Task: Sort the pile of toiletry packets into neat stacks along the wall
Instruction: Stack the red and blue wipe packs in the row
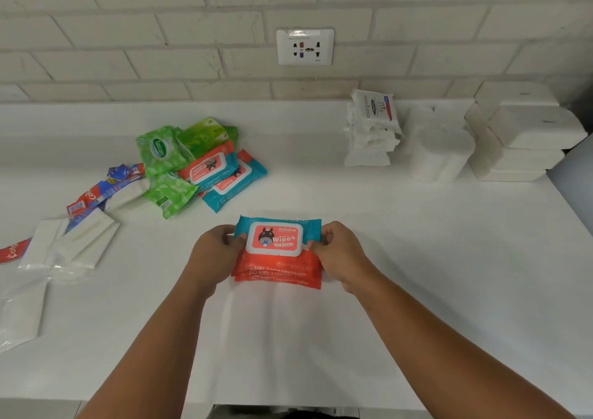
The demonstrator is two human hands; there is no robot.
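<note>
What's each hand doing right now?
Left hand: shut on the baby wipes stack, left end.
Right hand: shut on the same stack, right end.

Two bare forearms, no sleeves in view up to the frame's bottom edge. Left hand (214, 251) and right hand (340, 251) bare: no gloves, no visible rings, watch or wristbands. Fingernails too blurred to judge.

bright, even light — soft focus, bowed wide-angle edges
</note>
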